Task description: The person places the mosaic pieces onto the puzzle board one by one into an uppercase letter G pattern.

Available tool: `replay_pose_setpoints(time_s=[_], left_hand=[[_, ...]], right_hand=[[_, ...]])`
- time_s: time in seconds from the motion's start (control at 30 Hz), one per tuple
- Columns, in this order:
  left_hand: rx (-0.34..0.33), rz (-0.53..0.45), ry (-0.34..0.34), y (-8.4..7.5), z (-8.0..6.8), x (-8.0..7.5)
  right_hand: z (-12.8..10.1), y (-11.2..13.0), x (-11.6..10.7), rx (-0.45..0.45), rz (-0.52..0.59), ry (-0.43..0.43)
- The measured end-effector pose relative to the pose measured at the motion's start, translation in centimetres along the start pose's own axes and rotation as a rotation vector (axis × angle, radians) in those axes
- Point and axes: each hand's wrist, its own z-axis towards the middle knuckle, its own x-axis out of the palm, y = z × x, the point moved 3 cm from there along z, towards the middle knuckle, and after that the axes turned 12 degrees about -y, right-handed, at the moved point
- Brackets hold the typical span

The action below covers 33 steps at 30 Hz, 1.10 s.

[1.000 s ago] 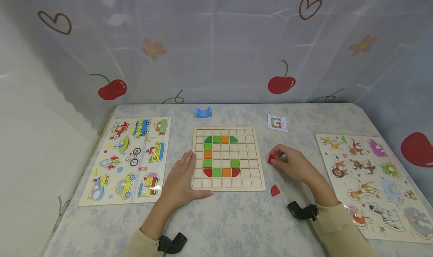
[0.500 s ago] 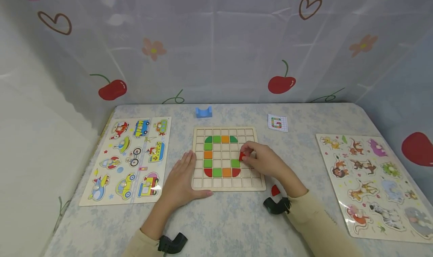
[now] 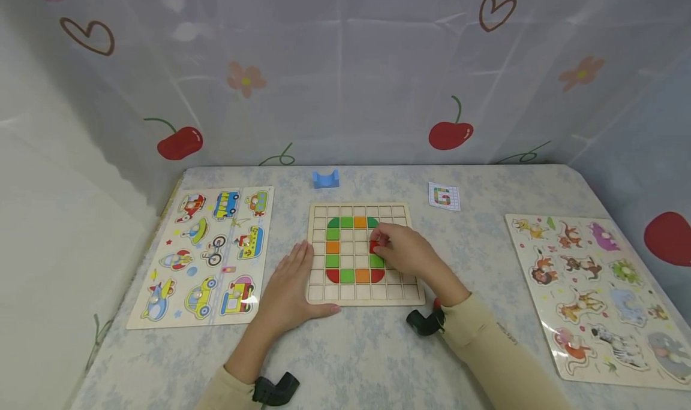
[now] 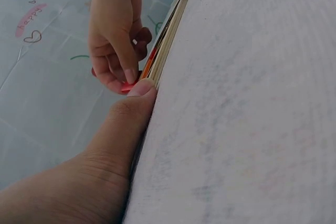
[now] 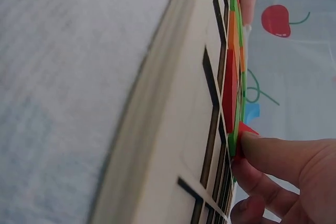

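Note:
A wooden grid board [image 3: 399, 292] lies mid-table, with green, orange and red tiles set in its squares in a broken ring. My right hand [image 3: 407, 251] is over the board's right side, pinching a small red tile [image 3: 373, 247] between thumb and fingertips. That tile sits just behind a green tile [image 3: 376, 261] on the ring's right side. In the right wrist view, the red tile [image 5: 247, 128] tilts above the board's surface. Along the board's left edge lies my left hand [image 3: 286, 287], fingers straight, with its thumb [image 4: 123, 119] at the front edge.
A vehicle puzzle board [image 3: 202, 257] lies to the left and an animal puzzle board [image 3: 588, 296] to the right. Behind the grid stand a blue curved block [image 3: 326, 180] and a small pattern card [image 3: 444, 196]. Another red piece [image 3: 436, 304] is mostly hidden by the right wrist.
My right hand has carried the red tile leftward from the table beside the board to the ring's right side. My left hand has stayed in place.

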Motion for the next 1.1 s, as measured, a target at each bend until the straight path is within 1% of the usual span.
replay_pose_setpoints(time_s=[0.27,0.47,0.63,0.8,0.9,1.0,1.1], left_hand=[[0.002,0.006,-0.002,0.0,0.1,0.0],[0.0,0.005,-0.001,0.0,0.1,0.0],[-0.005,0.004,0.003,-0.1,0.1,0.0],[-0.008,0.003,0.002,-0.1,0.1,0.0],[-0.005,0.003,-0.003,-0.1,0.1,0.0],[-0.004,0.007,-0.006,0.0,0.1,0.1],[-0.002,0.011,-0.008,0.0,0.1,0.2]], right_hand=[[0.0,0.3,0.1,-0.013,-0.057,-0.009],[-0.5,0.6,-0.3,-0.078,-0.102,0.016],[-1.5,0.1,-1.1,-0.098,-0.056,0.032],[-3.2,-1.1,-2.5,-0.038,0.013,0.044],[-4.2,-1.9,-3.5,-0.018,0.03,0.047],[-5.1,-2.8,-4.4,-0.028,0.025,0.055],[-6.0,-3.9,-5.0,-0.017,0.029,0.076]])
